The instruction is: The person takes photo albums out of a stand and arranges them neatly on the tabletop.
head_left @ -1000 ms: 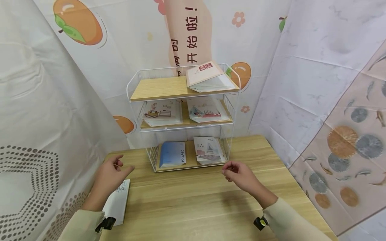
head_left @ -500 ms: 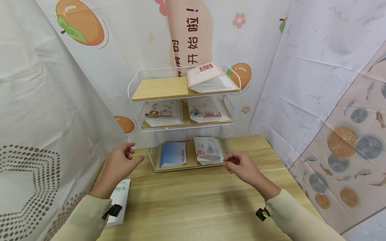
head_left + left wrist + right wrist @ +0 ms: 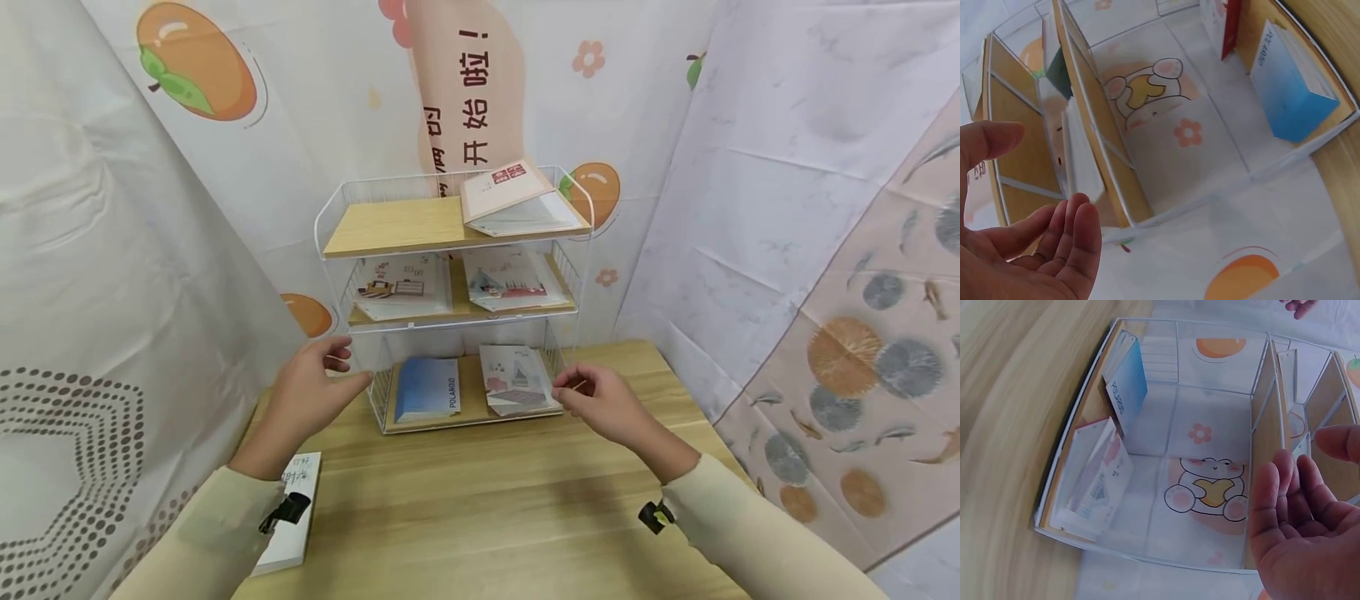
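Observation:
A white wire rack with three wooden shelves [image 3: 397, 223] stands in front of me. My left hand [image 3: 306, 396] hovers just left of its lower part, fingers loosely bent and thumb apart, holding nothing. At the right side, my right hand [image 3: 606, 404] hangs with softly curled fingers, also holding nothing. On the bottom shelf are a blue booklet [image 3: 429, 388] marked POLAROID and a pale illustrated booklet [image 3: 516, 379], the nearer one to my right hand. Two more illustrated booklets, a left one [image 3: 401, 286] and a right one [image 3: 512, 279], lie on the middle shelf.
A pink-covered booklet [image 3: 508, 198], partly open, lies on the top shelf's right. A white pad with handwriting [image 3: 294, 529] lies on the wooden table [image 3: 465, 508] under my left forearm. Printed curtains [image 3: 300, 150] hang behind and at both sides.
My left hand has moved up and to the right, closer to the rack. The right hand has risen slightly. The booklets stay in their places on the shelves.

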Demonstrator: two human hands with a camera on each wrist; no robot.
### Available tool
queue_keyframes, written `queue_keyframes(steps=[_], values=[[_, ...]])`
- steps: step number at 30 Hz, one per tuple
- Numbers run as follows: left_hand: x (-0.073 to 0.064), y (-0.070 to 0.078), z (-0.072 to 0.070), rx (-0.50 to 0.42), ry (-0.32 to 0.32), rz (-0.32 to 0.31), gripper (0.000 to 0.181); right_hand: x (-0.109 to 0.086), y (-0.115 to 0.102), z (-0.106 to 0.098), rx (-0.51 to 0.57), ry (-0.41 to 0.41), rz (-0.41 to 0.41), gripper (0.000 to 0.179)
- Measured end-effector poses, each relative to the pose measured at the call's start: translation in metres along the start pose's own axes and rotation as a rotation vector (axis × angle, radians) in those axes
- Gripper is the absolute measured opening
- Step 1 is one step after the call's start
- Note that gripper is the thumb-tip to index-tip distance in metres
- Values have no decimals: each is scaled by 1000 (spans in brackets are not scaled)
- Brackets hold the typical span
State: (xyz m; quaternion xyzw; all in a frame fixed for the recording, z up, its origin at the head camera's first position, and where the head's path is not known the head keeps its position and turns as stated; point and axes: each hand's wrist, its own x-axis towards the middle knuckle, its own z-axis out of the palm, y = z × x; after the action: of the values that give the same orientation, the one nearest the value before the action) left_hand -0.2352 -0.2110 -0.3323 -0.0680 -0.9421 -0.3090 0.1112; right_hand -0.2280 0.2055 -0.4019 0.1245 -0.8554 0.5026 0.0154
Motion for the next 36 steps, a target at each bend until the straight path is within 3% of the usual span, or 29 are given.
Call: queue_keyframes(steps=[5,16,36], values=[[6,12,1,-6,0,47,64,4,-10,-8,-53,31,-33,13],[23,41,2,-38,-24,68,64,19,-32,-25,-103,36,-43,14],[47,70,14,-121,-26,103,64,35,-57,-45,-173,83,-27,20]])
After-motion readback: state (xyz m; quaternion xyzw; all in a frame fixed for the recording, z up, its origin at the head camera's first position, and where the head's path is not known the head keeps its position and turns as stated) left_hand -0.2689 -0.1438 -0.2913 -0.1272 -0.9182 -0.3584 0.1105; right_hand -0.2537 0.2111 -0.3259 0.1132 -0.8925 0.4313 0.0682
